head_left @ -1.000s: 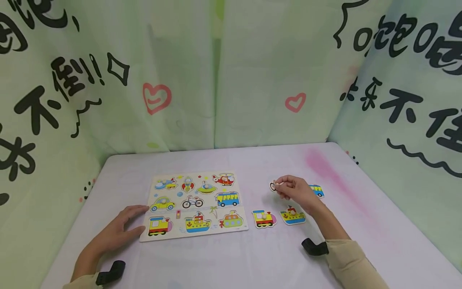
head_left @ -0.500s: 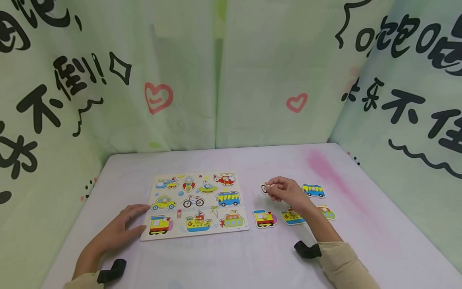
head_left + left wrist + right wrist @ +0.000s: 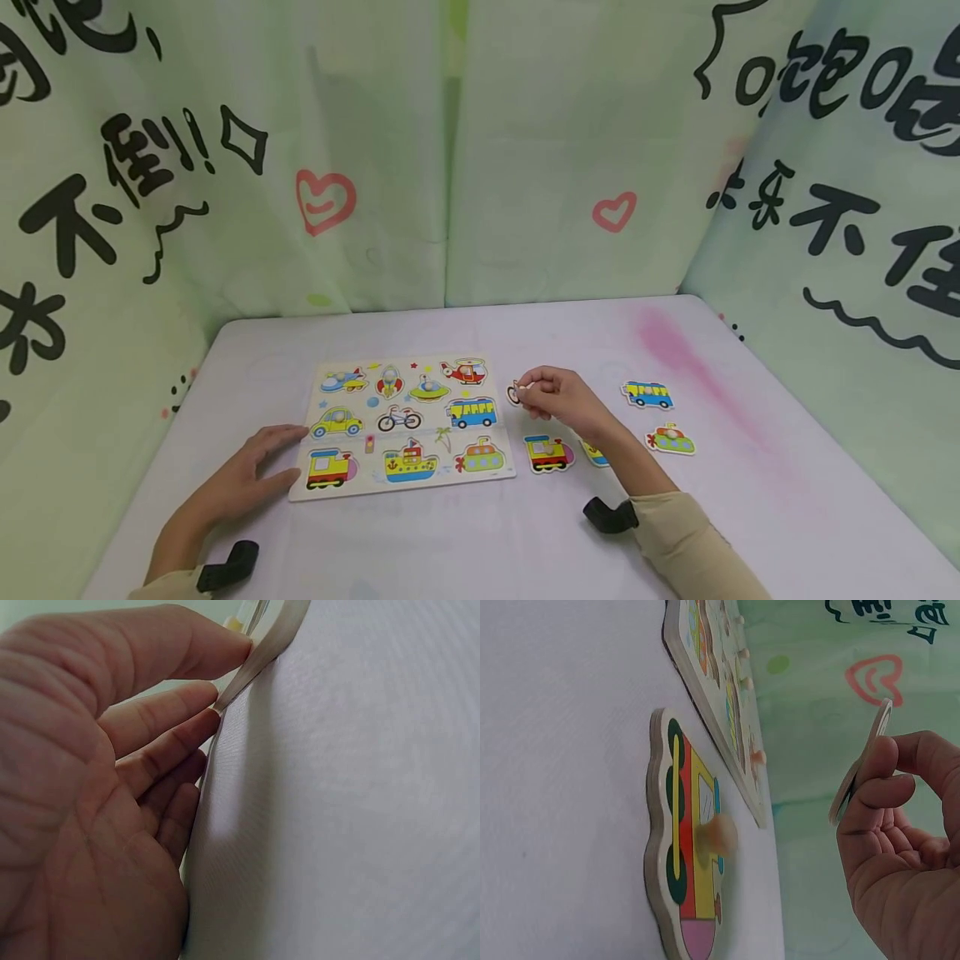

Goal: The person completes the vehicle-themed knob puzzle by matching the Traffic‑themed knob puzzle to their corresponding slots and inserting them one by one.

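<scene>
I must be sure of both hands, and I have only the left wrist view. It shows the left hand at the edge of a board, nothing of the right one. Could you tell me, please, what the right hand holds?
Observer: The right hand pinches a small puzzle piece.

Operator: Thank you. Does this piece touch the table now?

Observer: No. In the right wrist view it is in the air, apart from the table.

Operator: And which of the pieces lying on the table is nearest to the board?

Observer: The train piece, which lies beside the right edge of the board in the head view.
</scene>
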A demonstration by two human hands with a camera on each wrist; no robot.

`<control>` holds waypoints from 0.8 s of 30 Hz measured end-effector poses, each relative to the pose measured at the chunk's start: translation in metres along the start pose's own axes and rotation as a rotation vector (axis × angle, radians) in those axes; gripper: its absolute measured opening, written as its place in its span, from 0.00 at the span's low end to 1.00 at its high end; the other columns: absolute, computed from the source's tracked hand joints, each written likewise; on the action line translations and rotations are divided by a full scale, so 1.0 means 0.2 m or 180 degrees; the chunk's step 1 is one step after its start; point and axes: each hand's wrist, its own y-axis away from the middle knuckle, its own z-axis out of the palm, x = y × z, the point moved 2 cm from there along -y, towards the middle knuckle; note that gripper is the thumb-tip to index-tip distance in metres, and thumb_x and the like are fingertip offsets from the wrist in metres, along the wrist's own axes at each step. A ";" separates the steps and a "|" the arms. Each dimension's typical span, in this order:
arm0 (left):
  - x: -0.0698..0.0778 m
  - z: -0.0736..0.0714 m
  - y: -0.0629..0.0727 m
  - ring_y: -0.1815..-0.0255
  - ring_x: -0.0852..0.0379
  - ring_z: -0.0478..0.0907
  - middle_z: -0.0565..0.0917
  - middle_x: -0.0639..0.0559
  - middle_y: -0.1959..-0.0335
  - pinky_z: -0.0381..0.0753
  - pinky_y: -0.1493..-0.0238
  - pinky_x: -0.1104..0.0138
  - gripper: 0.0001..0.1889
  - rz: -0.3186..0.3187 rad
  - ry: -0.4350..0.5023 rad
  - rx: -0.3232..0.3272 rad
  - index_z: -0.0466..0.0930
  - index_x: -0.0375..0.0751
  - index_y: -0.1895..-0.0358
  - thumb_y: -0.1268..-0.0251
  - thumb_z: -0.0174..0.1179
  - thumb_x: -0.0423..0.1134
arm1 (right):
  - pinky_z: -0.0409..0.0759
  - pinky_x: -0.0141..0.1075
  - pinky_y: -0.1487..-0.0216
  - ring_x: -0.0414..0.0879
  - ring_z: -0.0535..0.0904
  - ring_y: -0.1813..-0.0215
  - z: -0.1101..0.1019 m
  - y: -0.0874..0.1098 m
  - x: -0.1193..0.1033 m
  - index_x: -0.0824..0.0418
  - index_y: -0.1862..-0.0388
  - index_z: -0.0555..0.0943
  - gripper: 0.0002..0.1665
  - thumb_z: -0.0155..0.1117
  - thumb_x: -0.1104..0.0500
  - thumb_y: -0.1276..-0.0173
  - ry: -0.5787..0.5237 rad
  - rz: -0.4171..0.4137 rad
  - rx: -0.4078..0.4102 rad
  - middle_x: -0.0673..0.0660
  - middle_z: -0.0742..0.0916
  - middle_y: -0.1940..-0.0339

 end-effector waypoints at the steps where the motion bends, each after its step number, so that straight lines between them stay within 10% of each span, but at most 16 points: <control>1: 0.00 0.00 0.00 0.27 0.28 0.61 0.69 0.33 0.30 0.61 0.32 0.30 0.31 0.0008 -0.0001 0.0000 0.72 0.39 0.29 0.34 0.69 0.41 | 0.79 0.36 0.61 0.51 0.77 0.66 0.01 0.00 -0.01 0.64 0.51 0.80 0.13 0.65 0.56 0.26 0.0003 -0.0004 -0.0024 0.66 0.84 0.67; 24: -0.02 0.00 0.00 0.28 0.30 0.63 0.71 0.34 0.31 0.64 0.33 0.31 0.30 0.0159 -0.0017 0.0060 0.73 0.37 0.30 0.34 0.69 0.38 | 0.76 0.41 0.61 0.63 0.75 0.65 0.25 -0.07 -0.18 0.64 0.50 0.79 0.13 0.66 0.57 0.27 -0.0264 -0.0268 -0.0339 0.58 0.84 0.72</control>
